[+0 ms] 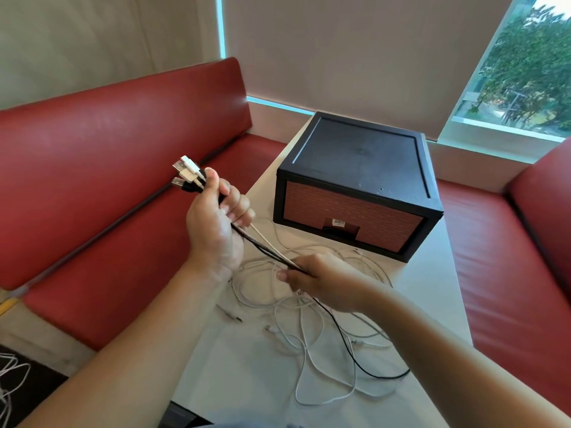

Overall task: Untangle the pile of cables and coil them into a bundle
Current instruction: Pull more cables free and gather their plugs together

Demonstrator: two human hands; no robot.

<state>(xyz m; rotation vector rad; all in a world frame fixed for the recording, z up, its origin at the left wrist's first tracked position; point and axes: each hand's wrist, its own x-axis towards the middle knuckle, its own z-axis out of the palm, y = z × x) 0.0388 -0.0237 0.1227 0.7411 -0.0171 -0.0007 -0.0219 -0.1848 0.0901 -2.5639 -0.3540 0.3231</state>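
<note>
Left hand (216, 220) curls tight round the USB cables (265, 244) below their plugs; right hand (324, 281) pinches the strands above the middle of the table (432, 288).

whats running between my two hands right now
In the head view, a gathered bunch of black and white cables stretches straight from the left hand down to the right hand. Both hands grip it.

The right hand (321, 279) hides where the cables (266, 248) pass through.
</note>
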